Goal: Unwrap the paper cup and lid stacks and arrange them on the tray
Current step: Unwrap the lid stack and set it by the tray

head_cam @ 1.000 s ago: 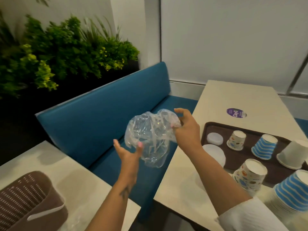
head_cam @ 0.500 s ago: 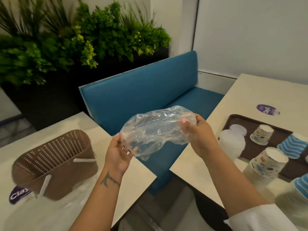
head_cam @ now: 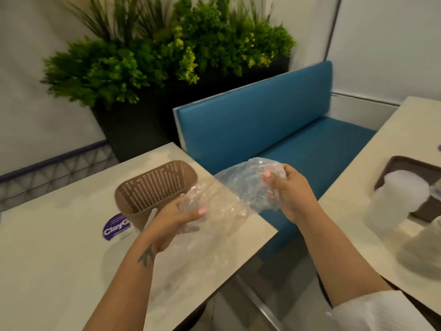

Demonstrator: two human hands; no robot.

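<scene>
Both hands hold the crumpled clear plastic wrap (head_cam: 238, 194) between them, left hand (head_cam: 176, 220) pinching its near end, right hand (head_cam: 288, 189) clutching the far end. Wrap hangs over the left surface (head_cam: 59, 259) edge, beside a brown basket (head_cam: 152, 189). Blurred lid stack (head_cam: 398, 199) against the tray (head_cam: 403, 168) on the right.

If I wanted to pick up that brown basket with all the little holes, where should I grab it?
Probably by the top rim of the brown perforated plastic basket, reaching down from above. It stands upright on the table with its mouth open, so fingers can hook over the edge. Its white handles are mostly hidden.
</scene>
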